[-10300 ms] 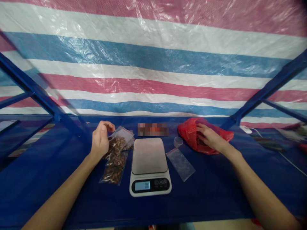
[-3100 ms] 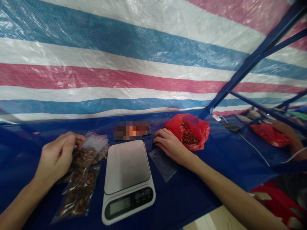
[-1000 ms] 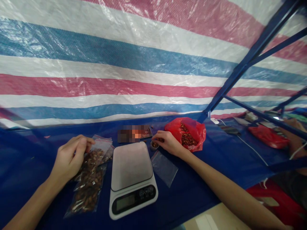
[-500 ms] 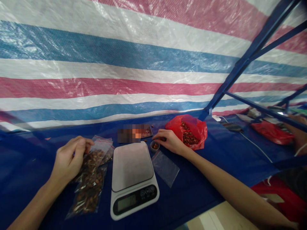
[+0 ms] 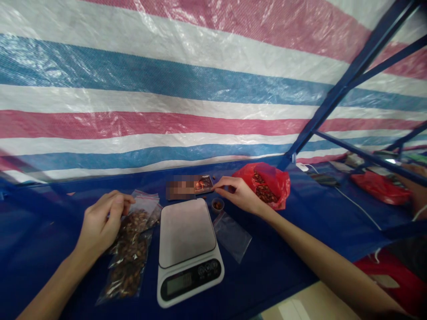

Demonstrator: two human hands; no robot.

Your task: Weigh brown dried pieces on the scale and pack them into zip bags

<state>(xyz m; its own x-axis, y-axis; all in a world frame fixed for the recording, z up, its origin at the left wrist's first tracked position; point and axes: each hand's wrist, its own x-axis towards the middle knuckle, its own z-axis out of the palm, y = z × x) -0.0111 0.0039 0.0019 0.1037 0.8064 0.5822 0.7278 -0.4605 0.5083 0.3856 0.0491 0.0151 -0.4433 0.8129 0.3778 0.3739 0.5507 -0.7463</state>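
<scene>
My left hand (image 5: pixel 102 220), its fingers curled together, rests over the left side of several clear zip bags (image 5: pixel 128 262) filled with brown nuts or seeds. What is inside the curl is hidden. My right hand (image 5: pixel 240 193) has thumb and index finger brought together at the right end of a phone-like flat screen (image 5: pixel 204 184), partly blurred out; whether they touch it or pinch something I cannot tell. Just below those fingertips stands a small clear cup (image 5: pixel 218 205) with a few brown pieces. Between my hands lies a white digital scale (image 5: pixel 188 235) with nothing on its plate.
An open red plastic bag (image 5: pixel 282 182) of brown nuts or seeds sits behind my right hand. A flat clear zip bag (image 5: pixel 232 236) lies right of the scale. Blue metal bars (image 5: pixel 323 111), a white cable (image 5: pixel 356 206) and another red bag (image 5: pixel 376 187) are at the right.
My right hand has lifted from beside the cup to the screen's right end, its thumb and index now forming a loop. The screen's picture has changed. My left hand stays over the filled bags.
</scene>
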